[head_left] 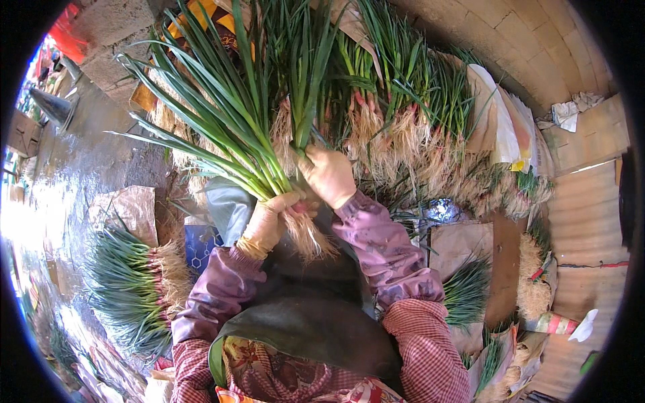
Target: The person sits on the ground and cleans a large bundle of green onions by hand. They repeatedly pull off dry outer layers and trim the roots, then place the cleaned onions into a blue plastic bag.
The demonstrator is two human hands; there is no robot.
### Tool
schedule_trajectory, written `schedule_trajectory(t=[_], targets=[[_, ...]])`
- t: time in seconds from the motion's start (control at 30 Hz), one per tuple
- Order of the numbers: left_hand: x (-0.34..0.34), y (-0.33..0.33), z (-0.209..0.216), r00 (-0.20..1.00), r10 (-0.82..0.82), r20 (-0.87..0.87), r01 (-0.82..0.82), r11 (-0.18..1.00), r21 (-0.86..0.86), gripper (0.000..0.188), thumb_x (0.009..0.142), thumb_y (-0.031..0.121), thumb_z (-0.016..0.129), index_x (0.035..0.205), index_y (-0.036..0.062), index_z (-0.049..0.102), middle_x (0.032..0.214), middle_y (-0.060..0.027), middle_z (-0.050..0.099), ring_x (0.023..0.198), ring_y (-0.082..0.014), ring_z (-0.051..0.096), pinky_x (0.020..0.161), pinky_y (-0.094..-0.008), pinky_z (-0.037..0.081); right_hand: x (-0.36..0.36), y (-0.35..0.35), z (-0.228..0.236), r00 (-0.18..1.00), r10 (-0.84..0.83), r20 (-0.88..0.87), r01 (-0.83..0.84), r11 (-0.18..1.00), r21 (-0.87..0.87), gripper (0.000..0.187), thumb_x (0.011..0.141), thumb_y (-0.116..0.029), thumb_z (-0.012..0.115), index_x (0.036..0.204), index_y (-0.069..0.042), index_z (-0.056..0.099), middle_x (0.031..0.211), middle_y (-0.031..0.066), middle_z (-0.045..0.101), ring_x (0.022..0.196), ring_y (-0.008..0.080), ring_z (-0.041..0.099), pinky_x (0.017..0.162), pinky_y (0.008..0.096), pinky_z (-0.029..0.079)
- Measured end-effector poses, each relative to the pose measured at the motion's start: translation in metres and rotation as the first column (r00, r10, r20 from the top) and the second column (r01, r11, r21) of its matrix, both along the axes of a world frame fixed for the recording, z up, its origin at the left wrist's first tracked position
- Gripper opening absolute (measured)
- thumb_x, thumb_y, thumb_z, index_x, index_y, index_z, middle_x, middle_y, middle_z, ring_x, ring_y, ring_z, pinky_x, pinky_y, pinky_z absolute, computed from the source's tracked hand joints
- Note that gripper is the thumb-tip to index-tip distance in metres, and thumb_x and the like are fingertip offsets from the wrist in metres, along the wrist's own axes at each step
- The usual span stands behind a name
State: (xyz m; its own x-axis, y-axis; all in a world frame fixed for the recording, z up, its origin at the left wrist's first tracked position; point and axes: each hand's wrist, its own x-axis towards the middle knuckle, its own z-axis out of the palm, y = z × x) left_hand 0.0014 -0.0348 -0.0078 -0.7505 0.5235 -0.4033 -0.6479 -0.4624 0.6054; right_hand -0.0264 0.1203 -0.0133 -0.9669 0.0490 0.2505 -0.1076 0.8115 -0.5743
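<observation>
My left hand [267, 223], in a pale yellow glove, is wrapped round a bunch of spring onions [259, 158] just above their reddish bulbs. The long green leaves fan out up and to the left, and the pale stringy roots [310, 236] hang below the fist, over my dark apron [295, 282]. Close beside it on the right, my gloved right hand [329, 176] is closed, its fingertips pinching green onion leaves [310, 94] that rise at the bunch's right side. The thumb side of that hand is partly hidden.
Many more spring onions with roots [403, 127] lie in a row at the far side. A further pile [134, 289] rests on the wet floor at left, near brown paper [124, 213]. Onions [467, 292] lie by cardboard [504, 269] at right. A curved wall [497, 33] closes the far right.
</observation>
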Motion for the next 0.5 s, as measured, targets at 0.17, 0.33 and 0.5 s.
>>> schedule_trajectory(t=[0.17,0.33,0.5], targets=[[0.003,-0.008,0.005,0.993,0.058,0.099,-0.073,0.986,0.152,0.017,0.075,0.013,0.059,0.087,0.0044,0.052,0.084,-0.0117,0.058,0.071,-0.0205,0.056,0.066,-0.0342,0.049,-0.007,-0.006,-0.019,0.930,0.018,-0.367,0.019,0.995,0.098,0.024,0.086,-0.030,0.053,0.073,-0.010,0.060,0.059,0.0077,0.058,0.048,0.0219,0.056,0.045,0.0332,0.045],[0.015,-0.022,0.037,0.998,-0.045,-0.044,0.061,0.875,0.481,0.020,0.073,0.020,0.061,0.086,0.0082,0.051,0.085,-0.0073,0.049,0.071,-0.0179,0.047,0.064,-0.0317,0.042,-0.038,0.082,-0.059,0.895,-0.445,0.027,0.418,0.816,-0.398,0.024,0.089,-0.025,0.047,0.082,-0.006,0.059,0.062,0.0061,0.058,0.051,0.0182,0.052,0.046,0.0331,0.044],[0.003,-0.025,0.009,0.998,-0.055,0.030,0.038,0.916,0.400,0.015,0.074,0.016,0.060,0.082,0.0072,0.052,0.091,-0.0108,0.052,0.075,-0.0208,0.048,0.069,-0.0342,0.043,0.069,0.087,-0.046,0.608,0.111,0.786,-0.522,0.802,0.290,0.045,0.085,-0.046,0.046,0.089,-0.005,0.062,0.083,0.0177,0.063,0.077,0.0321,0.061,0.069,0.0440,0.049]])
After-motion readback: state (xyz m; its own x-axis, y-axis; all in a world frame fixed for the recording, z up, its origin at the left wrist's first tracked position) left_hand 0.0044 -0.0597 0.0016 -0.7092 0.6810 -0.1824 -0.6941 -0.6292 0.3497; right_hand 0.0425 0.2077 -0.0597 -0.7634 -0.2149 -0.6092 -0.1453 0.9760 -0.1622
